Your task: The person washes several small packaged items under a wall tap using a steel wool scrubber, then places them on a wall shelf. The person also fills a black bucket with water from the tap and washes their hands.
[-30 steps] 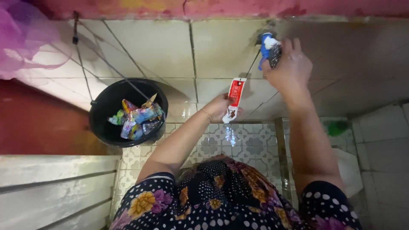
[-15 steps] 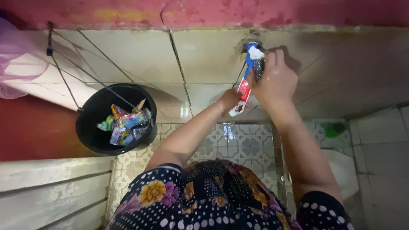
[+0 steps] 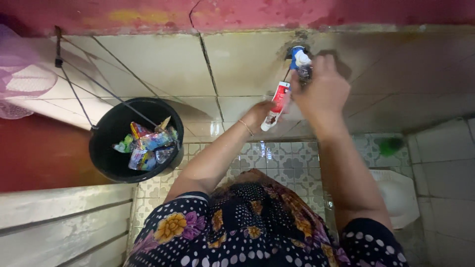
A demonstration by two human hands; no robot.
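Red-and-white tube [image 3: 275, 106] now higher — both hands at the blue tap [image 3: 298, 56]

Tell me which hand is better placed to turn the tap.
Right. The right hand is already up at the blue tap on the tiled wall, fingers at it. The left hand sits lower, holding the red-and-white tube.

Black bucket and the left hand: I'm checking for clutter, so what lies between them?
In the head view, only bare wall tile shows between the black bucket and the left hand, which holds a red-and-white tube.
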